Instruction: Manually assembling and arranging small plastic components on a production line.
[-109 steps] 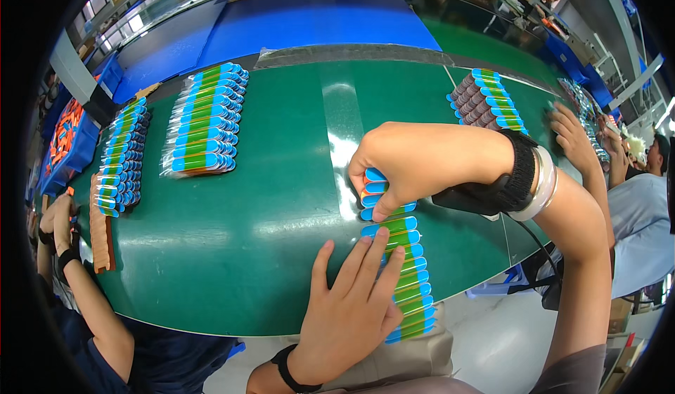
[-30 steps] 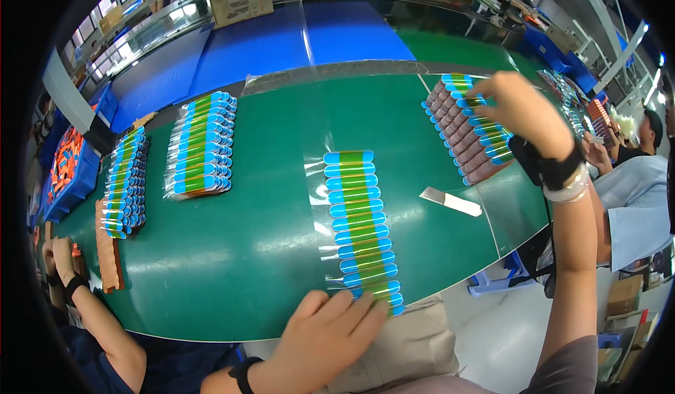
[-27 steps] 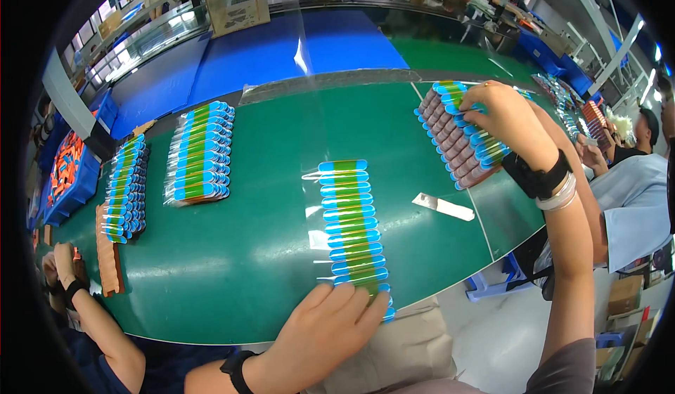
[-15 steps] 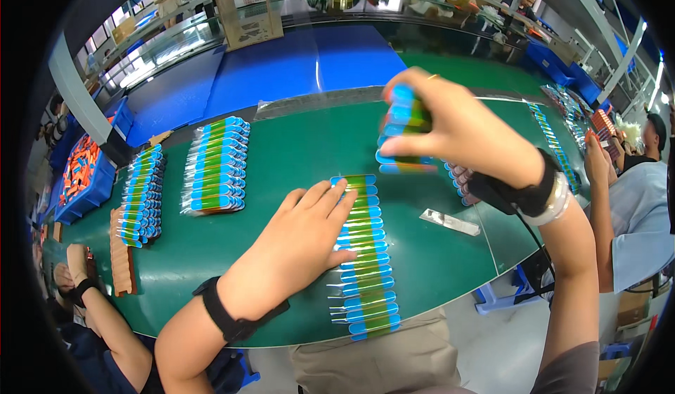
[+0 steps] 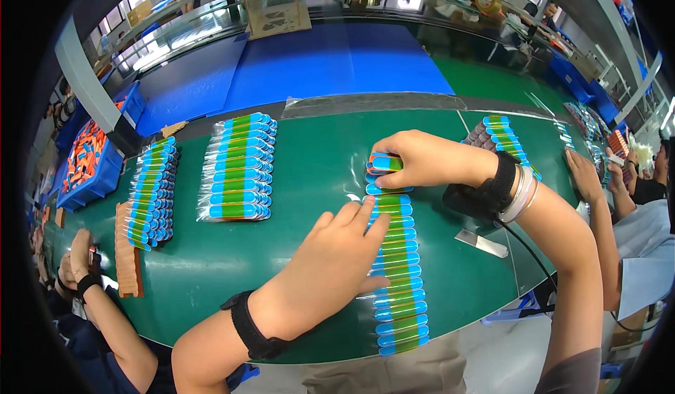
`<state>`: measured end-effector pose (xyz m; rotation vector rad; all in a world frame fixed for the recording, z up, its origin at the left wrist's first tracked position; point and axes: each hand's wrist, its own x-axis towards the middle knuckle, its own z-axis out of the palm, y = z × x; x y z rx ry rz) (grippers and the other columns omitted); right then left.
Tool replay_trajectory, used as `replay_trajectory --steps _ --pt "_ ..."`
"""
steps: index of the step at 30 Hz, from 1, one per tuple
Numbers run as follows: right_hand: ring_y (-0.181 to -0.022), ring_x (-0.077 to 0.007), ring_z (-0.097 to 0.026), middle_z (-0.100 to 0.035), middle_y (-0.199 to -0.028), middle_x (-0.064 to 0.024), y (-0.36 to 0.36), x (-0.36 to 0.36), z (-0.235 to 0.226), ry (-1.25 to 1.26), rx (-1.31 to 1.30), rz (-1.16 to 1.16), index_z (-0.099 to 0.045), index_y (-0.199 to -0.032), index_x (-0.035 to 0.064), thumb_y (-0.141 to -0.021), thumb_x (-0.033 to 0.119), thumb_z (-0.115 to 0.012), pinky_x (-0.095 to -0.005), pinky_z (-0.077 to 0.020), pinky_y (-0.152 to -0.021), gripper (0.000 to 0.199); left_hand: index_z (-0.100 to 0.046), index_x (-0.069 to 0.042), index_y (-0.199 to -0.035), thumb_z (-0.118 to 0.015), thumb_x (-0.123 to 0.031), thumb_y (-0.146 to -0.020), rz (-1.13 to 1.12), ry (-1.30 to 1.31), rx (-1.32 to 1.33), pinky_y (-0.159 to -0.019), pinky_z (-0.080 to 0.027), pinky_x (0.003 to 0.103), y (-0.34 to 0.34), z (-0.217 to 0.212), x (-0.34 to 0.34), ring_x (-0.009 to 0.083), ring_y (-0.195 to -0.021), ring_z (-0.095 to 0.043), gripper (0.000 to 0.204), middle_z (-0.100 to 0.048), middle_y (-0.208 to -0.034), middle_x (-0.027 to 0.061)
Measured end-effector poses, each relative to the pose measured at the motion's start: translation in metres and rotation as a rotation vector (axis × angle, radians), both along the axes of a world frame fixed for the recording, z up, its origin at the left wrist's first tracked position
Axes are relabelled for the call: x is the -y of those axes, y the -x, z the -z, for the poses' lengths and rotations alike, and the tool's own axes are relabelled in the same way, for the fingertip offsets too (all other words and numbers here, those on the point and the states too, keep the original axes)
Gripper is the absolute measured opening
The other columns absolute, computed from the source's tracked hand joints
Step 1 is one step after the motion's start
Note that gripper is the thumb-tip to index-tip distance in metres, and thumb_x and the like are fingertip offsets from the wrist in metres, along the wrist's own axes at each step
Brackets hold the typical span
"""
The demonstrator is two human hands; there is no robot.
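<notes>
A long overlapping row of flat, round-ended blue-and-green strips (image 5: 402, 281) in clear sleeves runs from the table's front edge away from me. My left hand (image 5: 320, 271) lies along its left side, fingers stretched out, fingertips touching the far part of the row. At the far end my right hand (image 5: 415, 158) grips a small stack of the same strips (image 5: 386, 162) between thumb and fingers, just above the row. Part of that stack is hidden by the hand. Two more bundles of strips, a middle bundle (image 5: 239, 165) and a left bundle (image 5: 150, 194), lie to the left.
Another group of strips (image 5: 503, 137) lies beyond my right wrist. Near it is a small clear-and-white packet (image 5: 481, 243). A brownish wavy stack (image 5: 129, 260) and a blue bin of orange pieces (image 5: 95, 172) are at left. Co-workers' hands (image 5: 587, 176) show at both sides.
My right hand has brought the raised, tilted stack down to the far end of the row. My left hand stays on the row. The whole view has shifted somewhat.
</notes>
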<state>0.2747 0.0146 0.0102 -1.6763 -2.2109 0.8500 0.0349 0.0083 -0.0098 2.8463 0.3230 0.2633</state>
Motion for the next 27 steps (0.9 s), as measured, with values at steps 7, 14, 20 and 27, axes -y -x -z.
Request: replay_trajectory --steps 7,14,20,27 --pt "-0.081 -0.0365 -0.066 -0.068 -0.088 -0.0216 0.004 0.002 0.010 -0.108 -0.002 0.038 -0.066 -0.099 -0.0034 -0.081 0.023 -0.070 -0.0411 -0.0521 -0.074 0.032 -0.051 0.004 -0.132 -0.081 -0.034 -0.075 -0.015 0.035 -0.057 -0.097 -0.044 0.041 -0.002 -0.002 0.001 0.0354 -0.123 -0.051 0.074 -0.050 -0.138 0.0267" --pt "-0.076 -0.0325 -0.066 -0.068 -0.084 -0.0176 0.007 0.005 0.016 -0.191 -0.009 0.035 -0.065 -0.098 -0.0006 -0.084 0.018 -0.069 -0.0380 -0.0516 -0.070 0.023 -0.050 0.003 -0.133 -0.081 -0.034 -0.075 -0.012 0.042 -0.063 -0.098 -0.043 0.041 -0.002 -0.003 0.001 0.0354 -0.124 -0.050 0.075 -0.049 -0.139 0.0265" --pt "-0.079 -0.0355 -0.066 -0.067 -0.086 -0.0186 0.010 0.007 0.021 -0.233 0.033 0.023 -0.065 -0.099 -0.0004 -0.083 0.016 -0.071 -0.0392 -0.0518 -0.071 0.024 -0.050 0.003 -0.133 -0.081 -0.034 -0.074 -0.022 0.045 -0.084 -0.099 -0.043 0.041 -0.003 -0.003 0.002 0.0348 -0.124 -0.050 0.076 -0.049 -0.139 0.0253" --pt "-0.079 -0.0296 -0.063 -0.065 -0.085 -0.0170 0.008 0.006 -0.011 -0.213 0.060 -0.024 -0.064 -0.101 0.0009 -0.084 0.018 -0.072 -0.0376 -0.0498 -0.072 0.025 -0.049 0.003 -0.134 -0.081 -0.033 -0.075 -0.017 0.033 -0.053 -0.097 -0.044 0.041 0.000 -0.001 0.001 0.0344 -0.123 -0.051 0.075 -0.050 -0.139 0.0252"
